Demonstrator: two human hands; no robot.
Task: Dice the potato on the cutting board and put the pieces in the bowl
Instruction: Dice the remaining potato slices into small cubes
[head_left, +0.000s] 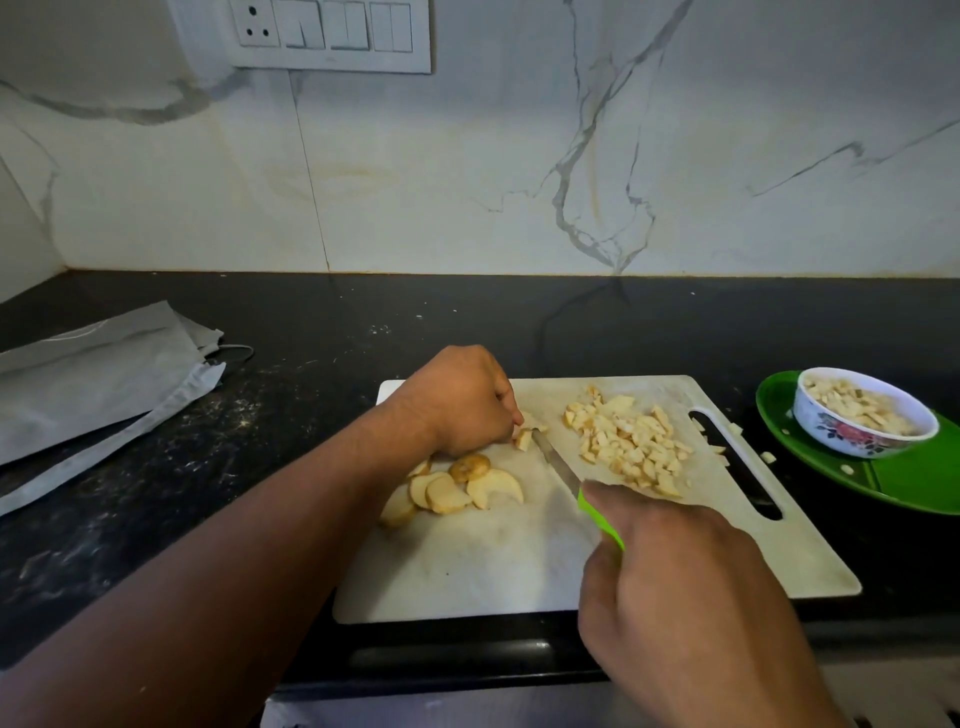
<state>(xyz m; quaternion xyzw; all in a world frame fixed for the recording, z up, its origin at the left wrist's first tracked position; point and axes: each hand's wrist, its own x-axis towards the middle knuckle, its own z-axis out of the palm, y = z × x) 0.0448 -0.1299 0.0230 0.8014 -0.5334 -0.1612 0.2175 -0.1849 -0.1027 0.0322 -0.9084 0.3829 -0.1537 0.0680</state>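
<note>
Lying on a dark tabletop (519, 322), a white board (467, 566) is seen near the middle of the view. At about 10 o'clock on the board, the left hand (457, 400) is curled, and a small potato piece (523, 436) is pinched under its fingertips. A knife (556, 462) is gripped by the right hand (675, 582) at 5 o'clock; its green handle (600, 519) is wrapped by the fingers, and the blade is pointed toward 11 o'clock, with the tip touching the held piece. Whether the edge is already in the piece cannot be told.

Several potato slices (452, 488), with skin on the edges, are laid overlapping at 9 o'clock of the blade, just beside the left wrist. A heap of dice (628, 441) is spread at 2 o'clock of the board, close to the slot handle (737, 462). A few dice are scattered by the slot and off the board.

At 3 o'clock of the board, a white bowl (857, 436) with a flower pattern is placed on a green plate (914, 478); it is filled with dice already. At 9 o'clock of the view, a grey bag (93, 374) is laid flat on the tabletop. A switch panel (327, 31) is fixed on the marble wall at 12 o'clock.
</note>
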